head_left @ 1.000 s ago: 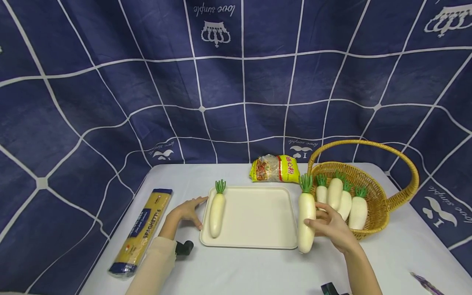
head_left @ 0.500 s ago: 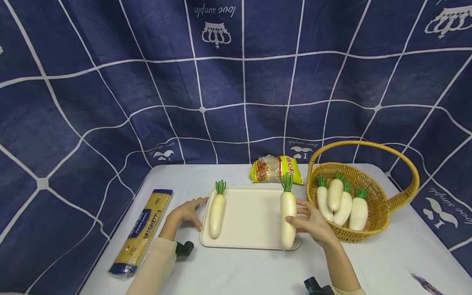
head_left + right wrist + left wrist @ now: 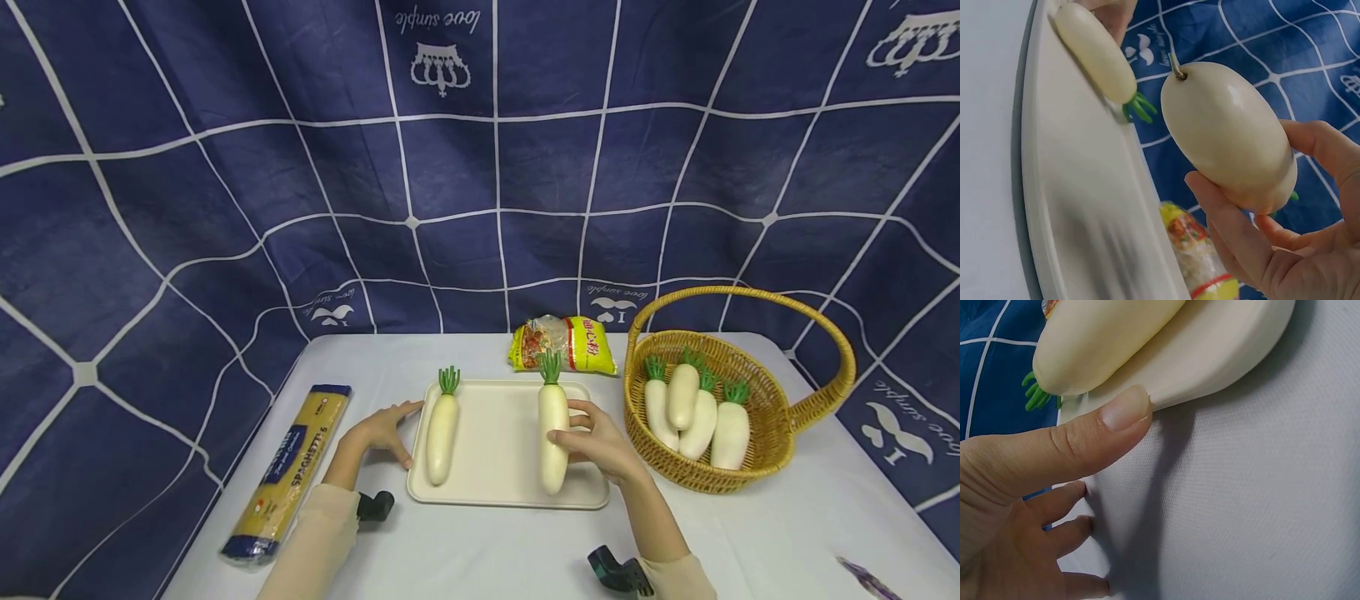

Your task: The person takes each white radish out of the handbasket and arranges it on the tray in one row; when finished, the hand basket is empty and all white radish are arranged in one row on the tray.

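Note:
A white radish (image 3: 553, 437) with a green top is gripped between the thumb and fingers of my right hand (image 3: 600, 443), over the right part of the cream tray (image 3: 498, 500). In the right wrist view this held radish (image 3: 1229, 134) hangs above the tray, its tip toward the camera and its shadow on the tray floor. Another radish (image 3: 442, 437) lies on the tray along the left side. My left hand (image 3: 382, 432) rests at the tray's left edge with fingers spread. In the left wrist view its thumb (image 3: 1107, 428) touches the tray rim, beside the lying radish (image 3: 1097, 344).
A wicker basket (image 3: 776, 446) with a tall handle stands on the right, with several radishes inside. Behind the tray lies a yellow food packet (image 3: 566, 344). A spaghetti pack (image 3: 288, 471) lies on the left, a purple pen-like item (image 3: 866, 577) at front right.
My right hand has carried the radish leftward from beside the basket to over the right part of the tray. The left hand has stayed at the tray's left edge.

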The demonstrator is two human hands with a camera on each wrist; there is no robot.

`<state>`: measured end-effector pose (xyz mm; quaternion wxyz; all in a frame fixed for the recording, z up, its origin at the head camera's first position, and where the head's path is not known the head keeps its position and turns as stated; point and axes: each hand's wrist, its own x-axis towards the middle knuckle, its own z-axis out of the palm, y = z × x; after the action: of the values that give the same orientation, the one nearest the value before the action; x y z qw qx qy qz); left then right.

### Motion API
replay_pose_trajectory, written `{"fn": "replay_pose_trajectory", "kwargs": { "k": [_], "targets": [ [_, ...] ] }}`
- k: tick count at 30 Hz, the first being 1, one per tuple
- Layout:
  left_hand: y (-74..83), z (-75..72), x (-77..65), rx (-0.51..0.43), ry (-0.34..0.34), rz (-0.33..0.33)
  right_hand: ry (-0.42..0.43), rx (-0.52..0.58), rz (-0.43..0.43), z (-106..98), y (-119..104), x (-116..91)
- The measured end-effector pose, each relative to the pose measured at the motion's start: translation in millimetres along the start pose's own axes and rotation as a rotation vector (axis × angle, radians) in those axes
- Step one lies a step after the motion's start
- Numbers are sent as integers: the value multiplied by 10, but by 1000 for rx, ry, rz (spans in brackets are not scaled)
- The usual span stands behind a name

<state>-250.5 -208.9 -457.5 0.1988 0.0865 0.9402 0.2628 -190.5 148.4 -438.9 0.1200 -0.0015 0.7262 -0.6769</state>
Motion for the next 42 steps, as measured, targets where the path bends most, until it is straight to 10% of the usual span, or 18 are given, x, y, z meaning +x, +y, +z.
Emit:
{"fn": "replay_pose_trajectory", "kwargs": {
  "k": [42],
  "targets": [
    [-8,-9,22,31,-10,6,-3,36,-11,801,296,678]
  ]
}}
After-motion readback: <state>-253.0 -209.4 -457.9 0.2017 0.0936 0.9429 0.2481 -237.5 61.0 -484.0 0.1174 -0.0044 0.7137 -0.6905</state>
